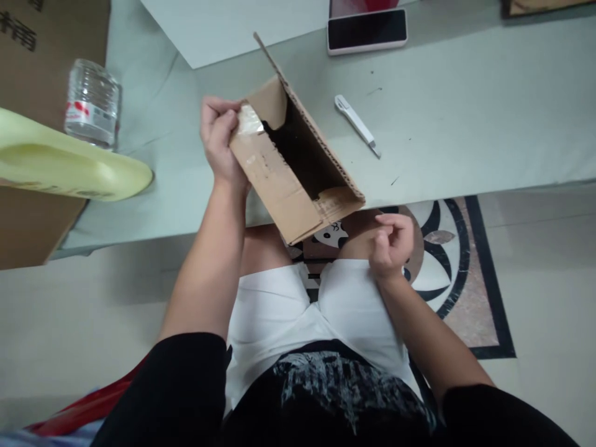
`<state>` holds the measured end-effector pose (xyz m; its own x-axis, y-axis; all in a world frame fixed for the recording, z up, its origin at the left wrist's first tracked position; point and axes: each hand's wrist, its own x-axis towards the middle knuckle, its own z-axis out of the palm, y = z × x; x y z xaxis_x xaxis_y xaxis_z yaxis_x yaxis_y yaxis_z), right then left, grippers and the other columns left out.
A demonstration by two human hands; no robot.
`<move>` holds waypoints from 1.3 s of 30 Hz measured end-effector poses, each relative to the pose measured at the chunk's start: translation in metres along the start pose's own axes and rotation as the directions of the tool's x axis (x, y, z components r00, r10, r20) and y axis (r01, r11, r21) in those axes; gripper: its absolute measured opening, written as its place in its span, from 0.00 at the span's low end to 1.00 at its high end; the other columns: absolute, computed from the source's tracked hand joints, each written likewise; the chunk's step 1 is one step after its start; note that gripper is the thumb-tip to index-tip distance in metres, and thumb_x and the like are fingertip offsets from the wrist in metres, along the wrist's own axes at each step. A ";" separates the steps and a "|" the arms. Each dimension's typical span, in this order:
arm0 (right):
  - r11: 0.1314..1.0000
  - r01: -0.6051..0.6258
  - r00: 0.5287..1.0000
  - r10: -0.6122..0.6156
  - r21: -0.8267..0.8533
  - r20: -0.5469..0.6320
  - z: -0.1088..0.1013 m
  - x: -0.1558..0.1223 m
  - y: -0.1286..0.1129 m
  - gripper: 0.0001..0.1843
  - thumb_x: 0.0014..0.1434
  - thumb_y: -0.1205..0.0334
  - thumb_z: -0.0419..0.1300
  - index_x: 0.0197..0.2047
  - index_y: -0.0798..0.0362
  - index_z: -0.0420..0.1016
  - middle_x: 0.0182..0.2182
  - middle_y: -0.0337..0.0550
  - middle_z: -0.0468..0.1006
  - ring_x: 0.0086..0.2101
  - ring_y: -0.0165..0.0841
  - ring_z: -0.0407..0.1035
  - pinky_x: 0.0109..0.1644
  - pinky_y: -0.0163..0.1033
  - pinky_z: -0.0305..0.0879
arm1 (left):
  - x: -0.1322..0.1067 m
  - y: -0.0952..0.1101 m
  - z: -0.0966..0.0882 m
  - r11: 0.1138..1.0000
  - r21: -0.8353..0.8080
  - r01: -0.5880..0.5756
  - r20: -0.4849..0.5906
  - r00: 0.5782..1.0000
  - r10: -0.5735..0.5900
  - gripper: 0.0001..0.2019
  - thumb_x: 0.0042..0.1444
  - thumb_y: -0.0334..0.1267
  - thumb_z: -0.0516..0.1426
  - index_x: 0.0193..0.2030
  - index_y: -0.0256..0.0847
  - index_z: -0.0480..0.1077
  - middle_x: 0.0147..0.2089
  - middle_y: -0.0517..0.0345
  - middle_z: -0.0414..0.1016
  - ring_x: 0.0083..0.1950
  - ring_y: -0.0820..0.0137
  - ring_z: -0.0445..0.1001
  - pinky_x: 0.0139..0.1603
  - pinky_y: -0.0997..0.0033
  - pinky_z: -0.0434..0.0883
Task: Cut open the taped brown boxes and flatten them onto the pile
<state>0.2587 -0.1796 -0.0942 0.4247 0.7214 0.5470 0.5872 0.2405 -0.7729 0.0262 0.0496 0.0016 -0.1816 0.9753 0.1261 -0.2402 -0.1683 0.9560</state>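
Note:
A brown cardboard box (279,180) is tilted over the table's near edge, its top open and its inside dark. One long flap stands up along its far side, and a strip of shiny clear tape (250,119) sticks to the corner by my fingers. My left hand (221,136) grips that far-left corner, thumb outside. Just right of the box's near end, my right hand (395,243) is loosely curled, apart from the cardboard, with nothing visible in it. On the table beyond lies a white utility knife (357,126), its tip pointing toward me.
A phone (367,31) lies at the back beside a white panel (242,28). To the left are a clear plastic bottle (92,102), a pale yellow bottle (74,161) and a large carton (28,81). Small dark scraps dot the pale green tabletop (465,124).

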 end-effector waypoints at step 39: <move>0.944 0.171 0.885 -0.273 0.283 0.378 0.002 0.053 -0.124 0.33 0.69 0.63 0.61 0.75 0.38 0.64 0.73 0.45 0.69 0.76 0.49 0.57 0.78 0.67 0.60 | -0.171 0.017 -0.064 0.802 -0.254 0.541 0.189 0.841 -0.508 0.29 0.61 0.61 0.56 0.59 0.45 0.79 0.56 0.51 0.85 0.64 0.48 0.79 0.59 0.51 0.80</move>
<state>0.2070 -0.1700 0.0297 -0.0452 0.8177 0.5738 0.4315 0.5341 -0.7270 -0.0076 -0.1292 -0.0211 0.1494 0.9323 -0.3293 -0.5333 0.3564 0.7672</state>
